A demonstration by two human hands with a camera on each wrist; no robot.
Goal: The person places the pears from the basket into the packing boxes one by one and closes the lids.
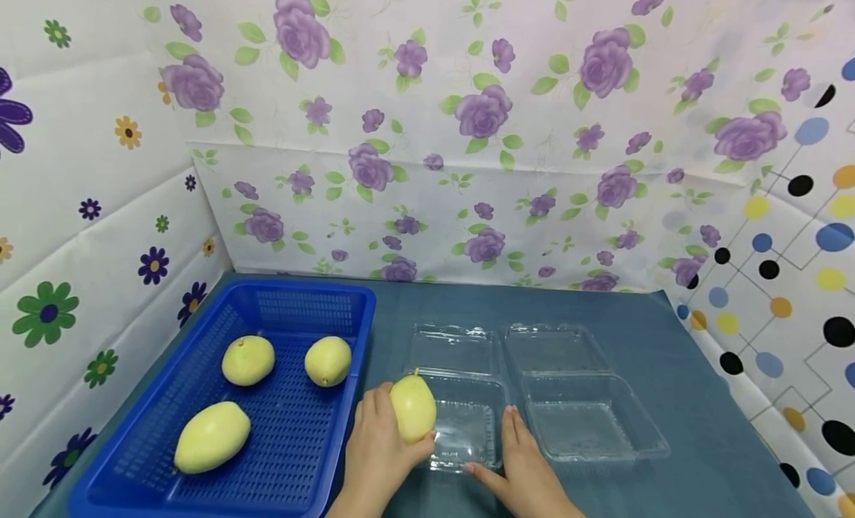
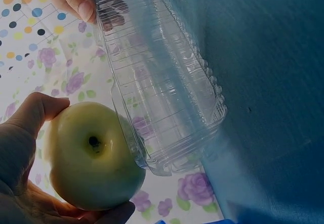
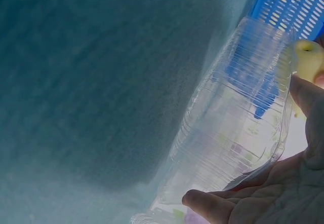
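A pale yellow pear (image 1: 413,408) is in my left hand (image 1: 379,447), gripped with the thumb on one side and the fingers on the other. It hangs over the left side of a clear plastic container (image 1: 465,421) that stands with its lid folded back. In the left wrist view the pear (image 2: 96,155) overlaps the container's rim, its dark blossom end showing. My right hand (image 1: 524,466) rests against the container's near right corner. Its fingers lie straight along the right wall and its thumb is at the front rim, as the right wrist view shows the hand (image 3: 268,198) too.
On the left a blue plastic basket (image 1: 357,355) contains several pears, one of them a long pear (image 1: 212,438) near the front. A second clear container (image 1: 588,429), lid laid back, stands to the right. Patterned cloths (image 1: 427,206) enclose the blue-green table (image 1: 708,429) behind and at both sides.
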